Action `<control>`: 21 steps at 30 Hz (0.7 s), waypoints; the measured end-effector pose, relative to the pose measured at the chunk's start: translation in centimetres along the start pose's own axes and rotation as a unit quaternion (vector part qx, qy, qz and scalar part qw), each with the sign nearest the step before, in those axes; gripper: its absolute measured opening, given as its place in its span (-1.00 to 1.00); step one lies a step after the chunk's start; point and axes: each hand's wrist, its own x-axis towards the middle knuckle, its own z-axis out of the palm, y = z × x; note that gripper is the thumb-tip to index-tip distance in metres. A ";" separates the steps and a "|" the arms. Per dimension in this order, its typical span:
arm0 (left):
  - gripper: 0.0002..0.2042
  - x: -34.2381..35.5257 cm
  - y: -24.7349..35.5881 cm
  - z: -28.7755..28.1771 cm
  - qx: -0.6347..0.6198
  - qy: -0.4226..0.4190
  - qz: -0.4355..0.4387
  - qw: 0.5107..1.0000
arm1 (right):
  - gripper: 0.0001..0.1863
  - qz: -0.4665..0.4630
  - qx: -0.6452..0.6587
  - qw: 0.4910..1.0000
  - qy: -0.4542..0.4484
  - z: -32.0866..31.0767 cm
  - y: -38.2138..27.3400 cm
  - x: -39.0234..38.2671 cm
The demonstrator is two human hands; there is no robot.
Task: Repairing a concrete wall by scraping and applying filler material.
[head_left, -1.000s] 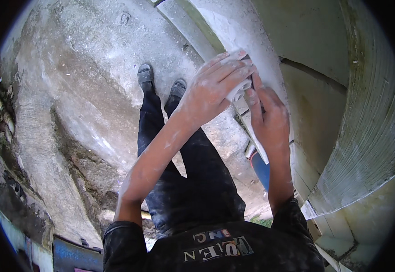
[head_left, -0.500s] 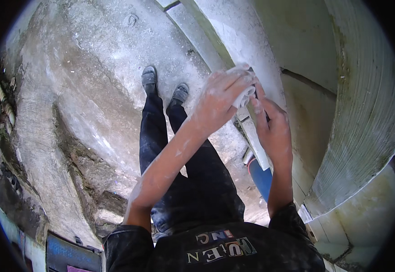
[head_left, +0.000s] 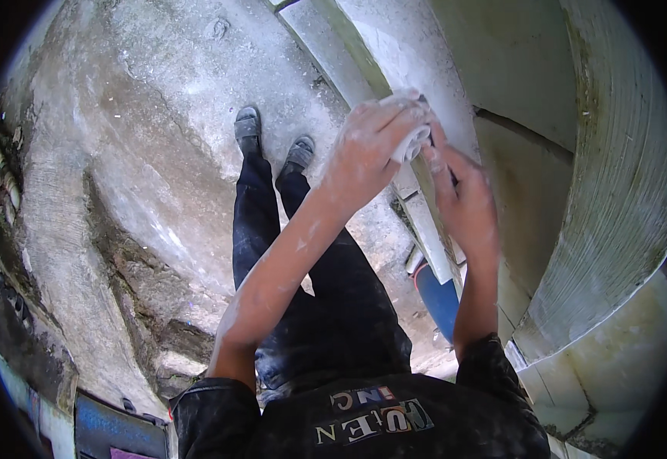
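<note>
A: Since the earlier frame, your left hand [head_left: 371, 141] has shifted slightly to the right with its forearm, and its fingers, then more extended, are now more bent. Your legs and feet lie almost as before. What stands nearest to you?

B: Your black shirt [head_left: 280, 428], dusted pale, fills the lower edge. Above it your forearms rise and converge at right of centre.

A: What do your fingers hold?

B: The left fingers are curled over a white scrolled piece [head_left: 412, 145], whose coiled end faces back toward you. The thumb and fingers of your right hand [head_left: 463, 187] are closed on a dark thin thing [head_left: 453, 177], only partly visible, just beside that end. Whether it touches the white piece you cannot tell; the fingers hide the contact. White powder coats both hands.

A: And below them?

B: Your dark trousers [head_left: 348, 306] run up to grey sandals [head_left: 247, 124], set apart on the powdered ground [head_left: 157, 107]. To the right of your legs, beside the right forearm, stands a blue container [head_left: 434, 302] with a reddish rim; a pale slab [head_left: 429, 241] lies just above it.

A: Toward the margins?

B: A streaked, greenish curved surface [head_left: 616, 199] bounds your right; pale pipes [head_left: 0, 164] lie at far left.
</note>
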 end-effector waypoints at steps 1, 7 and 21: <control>-0.52 -0.6 0.3 0.1 0.001 0.001 0.000 1.000 | -0.64 -0.013 -0.024 1.000 -0.005 0.0 0.1 -0.4; -0.57 -0.2 0.1 0.3 0.032 0.033 -0.016 0.999 | -0.65 0.007 0.006 1.000 -0.011 -0.5 -0.8 1.3; -0.56 -1.9 0.8 -0.1 0.033 -0.013 -0.025 0.999 | -0.60 0.001 -0.065 0.998 0.013 0.6 -0.8 -1.0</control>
